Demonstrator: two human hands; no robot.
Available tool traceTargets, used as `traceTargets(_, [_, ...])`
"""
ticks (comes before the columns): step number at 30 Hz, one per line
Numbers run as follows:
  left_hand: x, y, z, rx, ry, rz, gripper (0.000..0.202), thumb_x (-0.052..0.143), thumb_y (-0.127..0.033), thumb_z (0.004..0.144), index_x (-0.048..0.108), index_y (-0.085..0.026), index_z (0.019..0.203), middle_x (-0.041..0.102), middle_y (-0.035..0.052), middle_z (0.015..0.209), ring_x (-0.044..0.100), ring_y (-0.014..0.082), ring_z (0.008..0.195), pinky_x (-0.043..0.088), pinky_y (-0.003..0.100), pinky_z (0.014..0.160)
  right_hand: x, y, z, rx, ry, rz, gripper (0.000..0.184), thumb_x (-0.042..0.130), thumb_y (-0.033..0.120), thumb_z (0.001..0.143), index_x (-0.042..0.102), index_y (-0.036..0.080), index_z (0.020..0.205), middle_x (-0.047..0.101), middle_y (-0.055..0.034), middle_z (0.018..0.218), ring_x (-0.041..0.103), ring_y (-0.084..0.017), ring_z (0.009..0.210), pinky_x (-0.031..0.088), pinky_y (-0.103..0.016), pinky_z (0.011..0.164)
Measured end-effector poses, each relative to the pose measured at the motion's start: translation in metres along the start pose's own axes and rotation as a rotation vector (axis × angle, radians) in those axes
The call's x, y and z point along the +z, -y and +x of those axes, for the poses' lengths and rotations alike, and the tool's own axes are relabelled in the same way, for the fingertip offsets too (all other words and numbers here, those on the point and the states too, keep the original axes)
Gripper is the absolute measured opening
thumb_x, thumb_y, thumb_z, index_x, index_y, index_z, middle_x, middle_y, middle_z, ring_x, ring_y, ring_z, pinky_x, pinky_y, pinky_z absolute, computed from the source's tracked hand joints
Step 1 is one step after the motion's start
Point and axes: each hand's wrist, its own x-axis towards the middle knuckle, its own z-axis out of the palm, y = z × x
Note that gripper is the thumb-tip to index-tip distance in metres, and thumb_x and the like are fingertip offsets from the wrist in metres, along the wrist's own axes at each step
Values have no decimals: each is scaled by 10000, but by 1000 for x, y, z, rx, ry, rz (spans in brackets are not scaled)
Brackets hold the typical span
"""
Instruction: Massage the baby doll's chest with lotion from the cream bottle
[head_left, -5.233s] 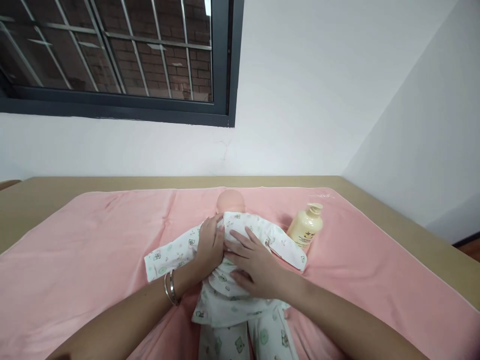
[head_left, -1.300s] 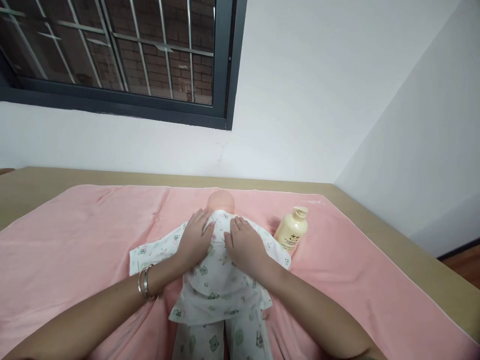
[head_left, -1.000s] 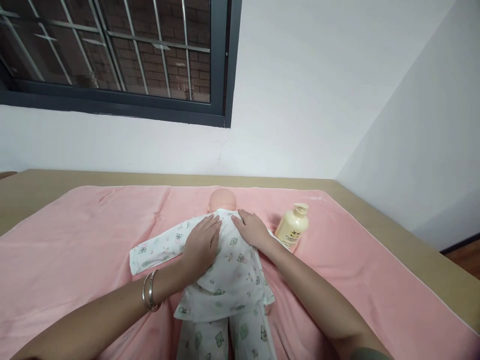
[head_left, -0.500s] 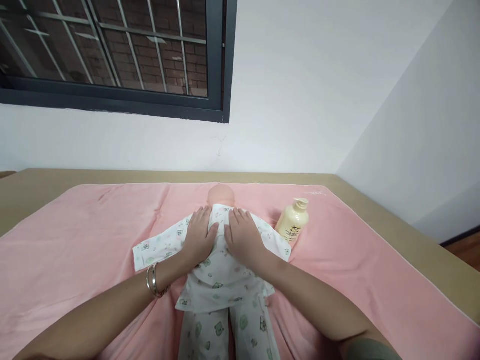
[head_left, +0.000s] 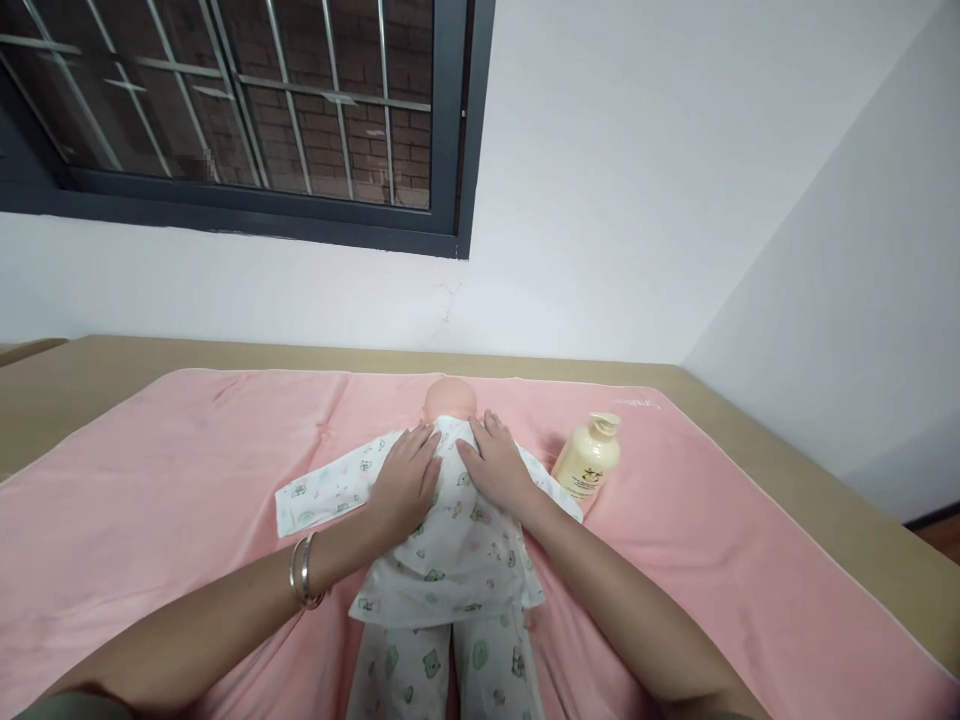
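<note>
A baby doll lies on a pink towel, head towards the wall, dressed in a white printed suit. My left hand rests flat on the doll's upper back at the left shoulder, fingers stretched out. My right hand lies flat on the right shoulder, fingers spread. The two hands sit side by side, thumbs almost meeting over the middle of the back. Two bangles ring my left wrist. The doll's left sleeve lies spread out on the towel.
A cream pump bottle stands on the towel just right of the doll's right sleeve. The tan surface under the towel meets white walls at the back and right. A dark barred window is up on the left.
Both hands have kept stroking over the doll's upper back; since half a second ago they slid slightly apart and towards the shoulders. The view shifted a little.
</note>
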Motion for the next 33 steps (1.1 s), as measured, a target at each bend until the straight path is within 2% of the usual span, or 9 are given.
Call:
traceTargets(2, [-3,1,5,-2,25,-23,434,329,-329,972,544,-145,1300,550,132,1391,463,266,1330,318,486,1161,1,3,-5,19,6,-21,555,321,381,1014,418,37,1438,335,-233,1539,259,-322,1454,220,-478,1168])
traceTargets(7, [-10,13,24,-122,118,-111,449,344,-399,970,547,-166,1296,591,118,1343,521,263,1267,403,478,1097,-2,21,-32,-110,-26,-133,541,321,325,1008,387,16,1448,400,-233,1499,313,-318,1423,216,-468,1172])
traceTargets(12, [-8,1,10,-67,94,22,480,299,-353,978,481,-127,1359,538,149,1404,436,285,1353,314,526,1147,-16,10,-13,-139,50,-98,420,297,300,1024,538,123,1318,539,-164,1397,428,-261,1349,275,-450,1133])
traceTargets(15, [-9,-7,3,2,111,84,474,296,-303,971,492,-108,1356,509,157,1438,393,279,1393,268,517,1177,-13,5,-3,-54,45,-98,452,301,324,1031,482,93,1375,454,-187,1473,358,-265,1401,253,-453,1145])
traceTargets(17, [-12,-6,6,-13,127,88,465,309,-310,969,510,-132,1348,526,142,1429,415,274,1381,266,521,1178,-8,9,-9,-42,16,-130,498,310,321,1026,423,37,1419,404,-226,1498,321,-287,1422,229,-459,1160])
traceTargets(22, [-16,7,20,-113,184,74,510,340,-401,966,493,-131,1371,554,156,1399,440,296,1364,312,545,1147,-12,21,-29,-215,5,-149,471,346,291,1004,470,57,1393,491,-206,1434,385,-286,1382,256,-437,1161])
traceTargets(25, [-14,6,16,-46,165,97,504,320,-365,971,471,-116,1382,543,167,1405,434,295,1368,313,541,1148,-16,14,-17,-165,8,-124,438,345,310,1009,524,97,1347,509,-186,1423,401,-282,1372,275,-453,1150])
traceTargets(28, [-14,2,10,44,142,134,483,309,-278,959,458,-109,1387,517,169,1427,416,289,1381,304,532,1154,-10,10,-9,-80,5,-135,494,335,333,1014,474,38,1386,439,-227,1473,345,-312,1408,258,-485,1156])
traceTargets(33, [-17,6,19,-23,197,77,457,288,-283,964,516,-123,1326,566,161,1371,480,279,1325,327,512,1145,-2,30,-38,-213,-51,-170,516,353,303,991,444,13,1408,425,-250,1474,339,-327,1409,253,-474,1164])
